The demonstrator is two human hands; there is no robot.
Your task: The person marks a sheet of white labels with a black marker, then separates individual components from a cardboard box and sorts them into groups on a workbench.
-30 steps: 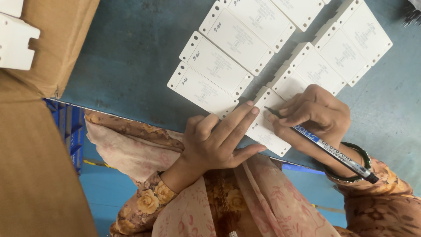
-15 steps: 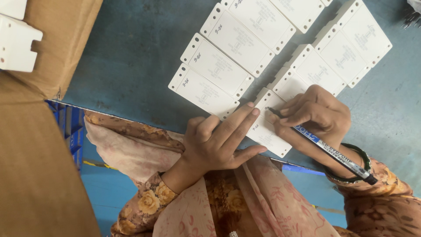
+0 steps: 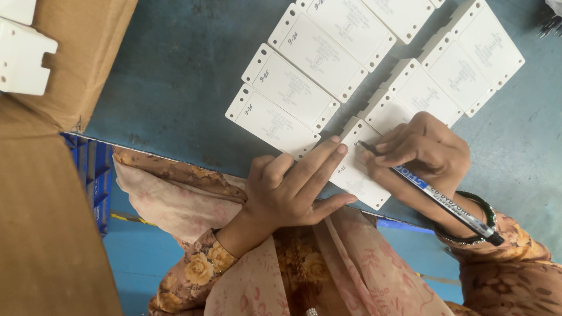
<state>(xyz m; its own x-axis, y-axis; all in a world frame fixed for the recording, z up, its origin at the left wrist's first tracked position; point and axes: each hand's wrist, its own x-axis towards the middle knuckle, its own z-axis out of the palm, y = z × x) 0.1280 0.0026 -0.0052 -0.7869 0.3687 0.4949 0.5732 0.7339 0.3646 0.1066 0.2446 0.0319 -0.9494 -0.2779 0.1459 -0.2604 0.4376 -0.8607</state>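
Here left fingers pin the white plate; right hand writes with pen.

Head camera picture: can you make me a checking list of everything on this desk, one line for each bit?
Surface: blue table, scuffed, with bare patches.
Job's things: white plates lie flat in two slanted rows; several carry small handwritten marks near one end. The near plate lies at the table edge under both hands. A marker has its tip on that plate.
Clutter: cardboard box at the table's corner, white plastic parts on it.
Grippers: left hand presses flat on the near plate; right hand grips the marker.
Cables: nothing seen.
Surroundings: blue crate below the table, blue floor, dark object at the far corner, too cut off to tell.
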